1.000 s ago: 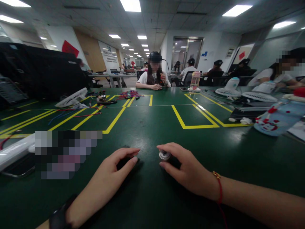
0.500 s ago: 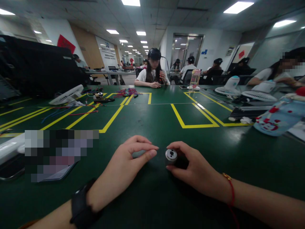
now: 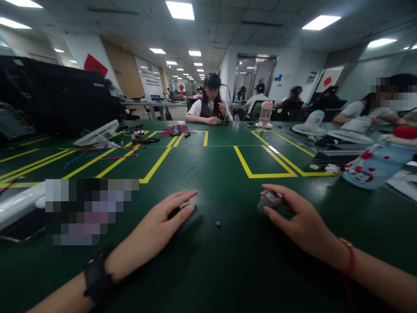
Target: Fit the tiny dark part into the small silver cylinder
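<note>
Pinched in my right hand (image 3: 301, 217), the motor (image 3: 269, 200) sits near the table's (image 3: 228, 269) near edge; my left hand (image 3: 163, 219) lies loosely open, holding nothing, beside a small ring (image 3: 218, 224).

Glossy green table (image 3: 208, 269) (metal motor (image 3: 269, 201)).

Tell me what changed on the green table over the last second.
The right hand carried the small silver cylinder off to the right, away from the left hand. A tiny dark ring-shaped part now lies bare on the green table between the hands. The left hand rests near where it was, fingers curled over something unseen. The white fan and wires stayed put.
</note>
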Demonstrator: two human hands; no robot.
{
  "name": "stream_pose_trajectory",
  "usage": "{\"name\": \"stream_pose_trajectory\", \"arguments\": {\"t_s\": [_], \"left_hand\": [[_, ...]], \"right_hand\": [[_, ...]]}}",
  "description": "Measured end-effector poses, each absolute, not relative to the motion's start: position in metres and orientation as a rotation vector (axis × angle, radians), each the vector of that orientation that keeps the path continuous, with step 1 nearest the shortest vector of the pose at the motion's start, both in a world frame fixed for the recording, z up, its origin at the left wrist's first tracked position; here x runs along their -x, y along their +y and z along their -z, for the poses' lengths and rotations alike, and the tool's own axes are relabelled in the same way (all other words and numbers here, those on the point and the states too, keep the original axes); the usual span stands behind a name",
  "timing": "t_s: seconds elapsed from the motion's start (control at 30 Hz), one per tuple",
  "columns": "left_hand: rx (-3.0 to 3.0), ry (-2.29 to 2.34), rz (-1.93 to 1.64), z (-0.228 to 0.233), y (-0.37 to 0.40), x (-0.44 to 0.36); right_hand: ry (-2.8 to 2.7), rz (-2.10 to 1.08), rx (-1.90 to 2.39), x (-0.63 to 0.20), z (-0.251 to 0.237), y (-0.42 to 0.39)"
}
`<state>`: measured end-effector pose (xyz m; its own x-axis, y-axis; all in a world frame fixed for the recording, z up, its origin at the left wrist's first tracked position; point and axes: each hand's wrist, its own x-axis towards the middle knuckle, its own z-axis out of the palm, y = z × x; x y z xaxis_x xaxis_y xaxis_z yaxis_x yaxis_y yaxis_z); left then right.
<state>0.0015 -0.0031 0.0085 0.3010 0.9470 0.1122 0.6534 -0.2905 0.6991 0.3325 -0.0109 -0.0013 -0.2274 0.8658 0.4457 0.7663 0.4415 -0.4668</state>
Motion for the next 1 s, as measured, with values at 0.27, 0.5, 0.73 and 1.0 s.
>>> {"name": "stream_pose_trajectory", "arguments": {"t_s": [0.27,0.5,0.73,1.0], "left_hand": [[-1.842,1.488,-0.751,0.001,-0.004,0.027],[-1.804,1.517,-0.783,0.000,-0.006,0.019],[-1.795,1.529,-0.784,-0.003,-0.008,0.017],[-1.818,1.472,-0.758,-0.003,-0.008,0.023]], "right_hand": [[-1.589,0.021,2.215,-0.501,0.002,-0.023],[-1.678,0.615,1.939,-0.481,0.000,-0.020],[-2.435,-0.115,1.215,-0.290,-0.006,-0.020],[-2.325,-0.279,1.250,-0.296,-0.027,-0.003]]}}
